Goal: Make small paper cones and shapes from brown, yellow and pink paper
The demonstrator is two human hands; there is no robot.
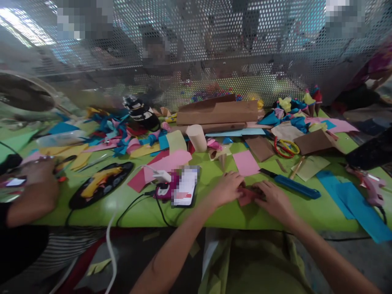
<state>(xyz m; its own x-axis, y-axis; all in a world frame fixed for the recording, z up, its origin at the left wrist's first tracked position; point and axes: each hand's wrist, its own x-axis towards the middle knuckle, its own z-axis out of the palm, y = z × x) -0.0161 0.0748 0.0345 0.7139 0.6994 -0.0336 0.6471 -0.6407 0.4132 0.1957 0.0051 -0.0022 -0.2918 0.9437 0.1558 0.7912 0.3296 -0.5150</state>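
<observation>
Both hands rest near the front edge of the green table point(143, 214), on a small red-pink paper piece point(245, 197). My left hand point(229, 188) grips its left side with bent fingers. On its right side, the fingers of my right hand point(271, 198) are closed round the paper. A pink paper square point(246, 163) lies just beyond them. To the right is a blue utility knife point(297, 186), and to the left a phone point(185, 188) lies beside a magenta power socket point(167, 191) with a white plug. A small brown paper cone point(222, 162) stands behind my left hand.
Red and yellow scissors point(286, 148), a cream paper roll point(197, 138) and brown cardboard point(217, 112) lie farther back. A pink glue gun point(370, 188) is at right. At left are a black tray point(101, 183) and another person's arm point(36, 192). White and black cables cross the front edge.
</observation>
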